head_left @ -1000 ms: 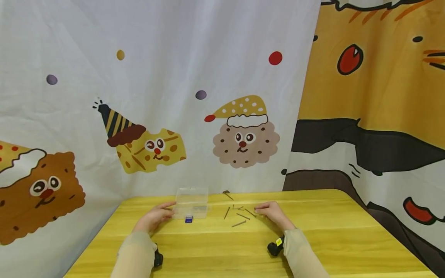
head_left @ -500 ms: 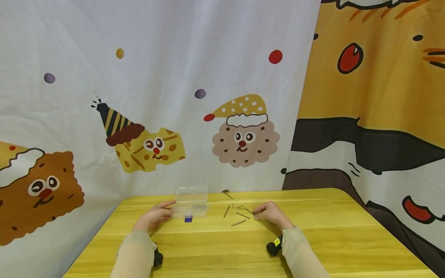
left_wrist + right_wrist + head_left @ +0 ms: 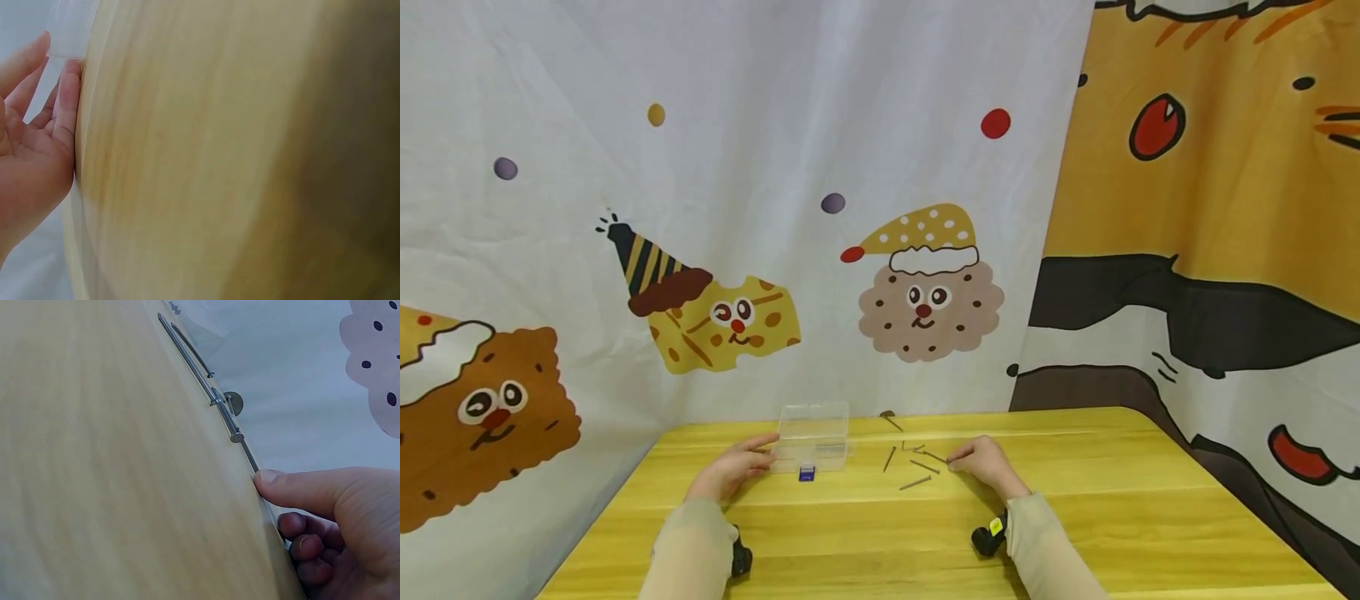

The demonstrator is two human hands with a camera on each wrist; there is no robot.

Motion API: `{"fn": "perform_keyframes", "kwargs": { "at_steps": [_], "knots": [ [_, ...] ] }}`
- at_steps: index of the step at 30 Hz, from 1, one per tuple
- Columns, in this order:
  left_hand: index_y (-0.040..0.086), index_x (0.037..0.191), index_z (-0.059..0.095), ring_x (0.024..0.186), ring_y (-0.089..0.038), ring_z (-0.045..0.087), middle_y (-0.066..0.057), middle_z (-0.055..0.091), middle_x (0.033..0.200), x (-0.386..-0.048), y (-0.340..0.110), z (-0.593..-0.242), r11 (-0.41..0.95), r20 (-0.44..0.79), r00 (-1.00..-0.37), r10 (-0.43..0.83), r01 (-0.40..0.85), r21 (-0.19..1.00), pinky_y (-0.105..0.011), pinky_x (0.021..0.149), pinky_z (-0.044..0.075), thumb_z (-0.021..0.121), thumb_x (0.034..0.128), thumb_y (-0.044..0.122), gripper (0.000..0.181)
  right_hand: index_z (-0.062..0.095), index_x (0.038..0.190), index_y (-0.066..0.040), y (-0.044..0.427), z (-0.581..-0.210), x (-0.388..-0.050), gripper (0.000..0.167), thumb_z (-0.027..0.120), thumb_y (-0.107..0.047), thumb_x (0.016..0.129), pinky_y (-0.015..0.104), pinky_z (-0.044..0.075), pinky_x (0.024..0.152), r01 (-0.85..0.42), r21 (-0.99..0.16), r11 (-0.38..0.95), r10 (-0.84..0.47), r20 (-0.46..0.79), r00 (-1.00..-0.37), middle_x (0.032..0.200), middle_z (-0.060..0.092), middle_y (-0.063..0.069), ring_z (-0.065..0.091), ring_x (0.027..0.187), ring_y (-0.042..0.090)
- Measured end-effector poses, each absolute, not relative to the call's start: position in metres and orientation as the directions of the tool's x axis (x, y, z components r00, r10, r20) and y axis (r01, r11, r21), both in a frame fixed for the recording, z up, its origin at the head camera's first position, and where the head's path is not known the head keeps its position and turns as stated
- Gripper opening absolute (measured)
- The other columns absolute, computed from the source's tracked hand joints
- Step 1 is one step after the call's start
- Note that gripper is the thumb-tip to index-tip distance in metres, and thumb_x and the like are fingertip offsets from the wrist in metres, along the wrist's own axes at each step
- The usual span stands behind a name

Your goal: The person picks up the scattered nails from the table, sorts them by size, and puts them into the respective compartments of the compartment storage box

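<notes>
A clear plastic box (image 3: 812, 429) with a raised lid and a blue piece (image 3: 807, 473) at its front stands at the table's back. My left hand (image 3: 732, 473), fingers loosely extended, touches the box's left side; in the left wrist view this hand (image 3: 37, 150) has its fingertips at the clear plastic (image 3: 70, 31). My right hand (image 3: 990, 467) pinches the near end of a nail (image 3: 936, 457). Seen from the right wrist, the thumb of this hand (image 3: 353, 525) presses on that nail (image 3: 249, 453), and the other fingers are curled.
Several loose nails lie between box and right hand, among them one in front (image 3: 915, 482) and one at the left (image 3: 890, 459). Another nail (image 3: 892, 422) lies farther back. Behind the yellow wooden table (image 3: 850, 542) hangs a printed curtain (image 3: 880, 108).
My right hand has closed on the nail's near end, and that nail has shifted slightly left and turned flatter. My left hand and the box have stayed in place.
</notes>
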State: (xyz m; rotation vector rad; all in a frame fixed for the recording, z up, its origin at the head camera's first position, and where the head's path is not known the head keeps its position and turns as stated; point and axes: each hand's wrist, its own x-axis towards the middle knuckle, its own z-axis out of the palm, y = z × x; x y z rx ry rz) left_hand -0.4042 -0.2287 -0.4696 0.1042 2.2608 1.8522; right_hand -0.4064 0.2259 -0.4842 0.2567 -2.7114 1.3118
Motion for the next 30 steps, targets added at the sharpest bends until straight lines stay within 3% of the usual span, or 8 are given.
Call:
{"fn": "perform_keyframes", "kwargs": {
  "at_steps": [12,21,30],
  "knots": [
    [-0.004,0.146,0.037,0.098,-0.024,0.053,-0.028,0.037,0.143,-0.4027,-0.2287,-0.4701,0.183,-0.113,-0.976,0.187,-0.079,0.980,-0.033,0.085,0.048,0.057,0.0934,-0.001,0.057,0.078,0.088,-0.005,0.2275,-0.4861,-0.4059,0.007,0.073,-0.006,0.083,0.045,0.052,0.077,-0.215,-0.761,0.612,-0.084,0.208,-0.975,0.088,0.071,0.006,0.064,0.083,0.024],
    [-0.003,0.147,0.037,0.102,-0.024,0.053,-0.029,0.036,0.144,-0.4023,-0.2275,-0.4710,0.195,-0.115,-0.976,0.185,-0.078,0.978,-0.036,0.088,0.048,0.056,0.0948,0.000,0.055,0.077,0.092,-0.003,0.2313,-0.4844,-0.4084,0.009,0.072,-0.006,0.086,0.034,0.048,0.067,-0.167,-0.794,0.584,-0.045,0.174,-0.984,0.091,0.070,0.006,0.060,0.078,0.018],
    [-0.004,0.147,0.036,0.102,-0.024,0.054,-0.030,0.036,0.144,-0.4022,-0.2274,-0.4697,0.192,-0.107,-0.976,0.187,-0.071,0.979,-0.036,0.087,0.047,0.055,0.0943,-0.001,0.056,0.075,0.096,0.001,0.2352,-0.4843,-0.4098,0.016,0.073,-0.010,0.085,0.033,0.048,0.072,-0.147,-0.845,0.514,-0.024,0.158,-0.987,0.100,0.070,0.012,0.061,0.087,0.022]
  ]
}}
